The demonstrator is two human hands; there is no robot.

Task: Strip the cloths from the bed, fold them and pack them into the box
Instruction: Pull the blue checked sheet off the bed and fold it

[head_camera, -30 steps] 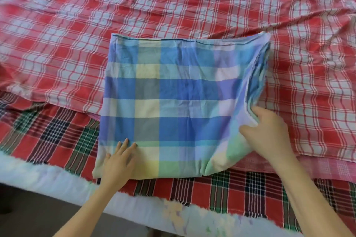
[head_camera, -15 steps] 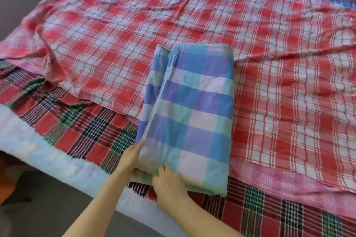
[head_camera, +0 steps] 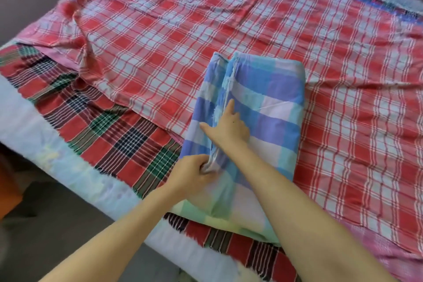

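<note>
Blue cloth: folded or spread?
Folded: blue cloth lies as a layered bundle; left hand grips its edges, right hand presses it.

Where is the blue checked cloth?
The blue checked cloth lies folded right of centre in the head view, on the red-and-white sheet; the left hand grips its near edge, the right hand rests on top.

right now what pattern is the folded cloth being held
Folded cloth: big blue, lilac and white checks; head view.
</note>
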